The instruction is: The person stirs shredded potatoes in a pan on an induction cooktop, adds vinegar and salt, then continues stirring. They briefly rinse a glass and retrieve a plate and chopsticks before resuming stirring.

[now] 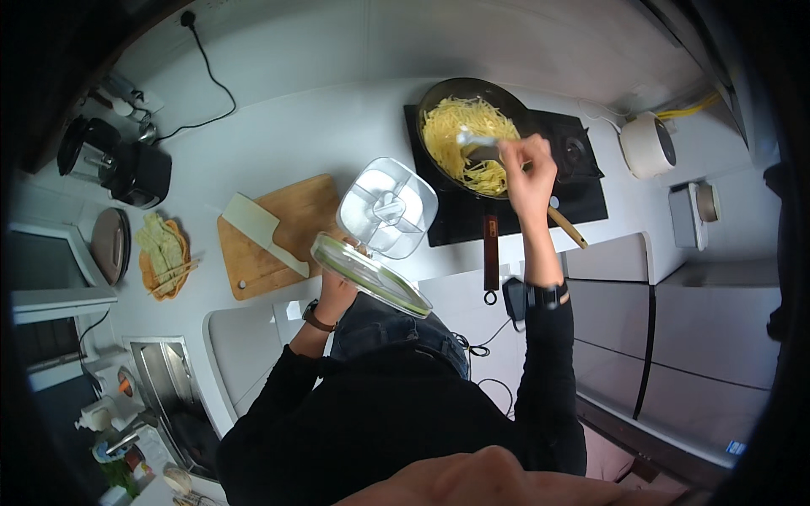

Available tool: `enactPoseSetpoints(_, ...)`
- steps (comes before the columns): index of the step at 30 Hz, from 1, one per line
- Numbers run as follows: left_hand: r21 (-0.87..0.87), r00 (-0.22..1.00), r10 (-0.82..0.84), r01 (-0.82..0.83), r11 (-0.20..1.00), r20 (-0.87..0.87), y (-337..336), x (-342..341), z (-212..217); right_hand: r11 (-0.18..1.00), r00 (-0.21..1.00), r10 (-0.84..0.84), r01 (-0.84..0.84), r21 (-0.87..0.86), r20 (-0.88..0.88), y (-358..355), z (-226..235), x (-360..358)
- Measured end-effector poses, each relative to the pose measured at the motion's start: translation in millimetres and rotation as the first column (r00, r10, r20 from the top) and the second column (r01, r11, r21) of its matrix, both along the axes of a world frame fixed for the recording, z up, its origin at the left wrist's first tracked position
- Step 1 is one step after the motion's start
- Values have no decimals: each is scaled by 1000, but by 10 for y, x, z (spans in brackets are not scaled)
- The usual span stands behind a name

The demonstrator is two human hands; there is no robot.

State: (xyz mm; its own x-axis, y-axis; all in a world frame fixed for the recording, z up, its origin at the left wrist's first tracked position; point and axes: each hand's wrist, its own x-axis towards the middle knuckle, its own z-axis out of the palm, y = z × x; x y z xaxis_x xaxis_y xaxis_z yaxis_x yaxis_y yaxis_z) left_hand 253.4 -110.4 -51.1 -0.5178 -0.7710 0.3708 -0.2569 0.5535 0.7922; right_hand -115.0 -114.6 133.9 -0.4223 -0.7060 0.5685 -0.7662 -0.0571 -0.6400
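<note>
My right hand (527, 169) is closed on a small pale spoon (477, 139) above a dark frying pan (504, 94). Thin yellow shreds (462, 125), resembling cut potato, cover much of the pan's inside. The pan's brown handle (491, 253) points toward me, and to its right a wooden utensil handle (567, 228) sticks out over the stove edge. In my left hand (337, 293) is a clear divided seasoning box (390, 205), its green-edged transparent lid (371, 274) tipped open toward me. The lid hides part of those fingers. White contents show in the box.
A cutting board (308, 202) with a cleaver (261, 229) lies left of the box. Farther left are a basket (175, 287) of pale green food and a black appliance (139, 173). The pan sits on a black stove (595, 198); a white appliance (645, 145) stands right.
</note>
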Motion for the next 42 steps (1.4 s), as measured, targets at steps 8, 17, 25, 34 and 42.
enactPoseSetpoints(8,474,851,16,277,836,-525,83,39,-126,834,827,548,-551,14,-127,242,314,917)
enactPoseSetpoints(17,594,765,281,161,788,-580,94,95,682,790,729,613,-554,262,-305,274,553,1166)
enactPoseSetpoints(25,412,525,241,235,881,-816,-290,427,2172,978,958,207,-207,22,-199,1083,967,460)
enactPoseSetpoints(34,135,607,41,110,985,-794,-1386,289,3640,989,996,82,-77,129,-34,1606,657,96)
enactPoseSetpoints(42,123,686,207,-169,978,-698,-2931,-811,3807,944,968,-20,101,315,-250,1796,301,-254)
